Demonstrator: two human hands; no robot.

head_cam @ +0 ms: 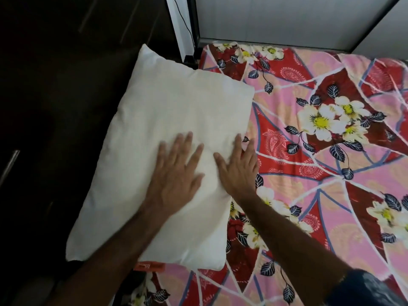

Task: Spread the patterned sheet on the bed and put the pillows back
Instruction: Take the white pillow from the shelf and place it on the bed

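A dark wooden wardrobe (66,85) is standing along the left side, with a metal bar handle (10,167) showing on its door. A black cable (184,25) is hanging down a white frame (176,29) beside a grey wall (276,18) at the top.

The pillow (167,133) is plain cream-white — the sheet (320,173) red and pink with white flowers.
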